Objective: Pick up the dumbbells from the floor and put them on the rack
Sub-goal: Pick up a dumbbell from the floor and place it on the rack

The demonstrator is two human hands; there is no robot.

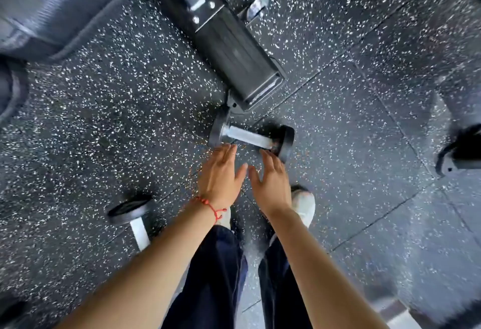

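dumbbell (251, 139) on floor (351, 120) before both feet, second dumbbell (135, 218) left, perhaps bench base (234, 50) behind

A dark rubber floor (351, 125) flecked with white, laid in tiles, carries everything. At centre lies a dumbbell (251, 139), just near of a bench foot (234, 50). A second dumbbell (134, 218) lies near-left; another machine foot (460, 155) rests at the right edge.
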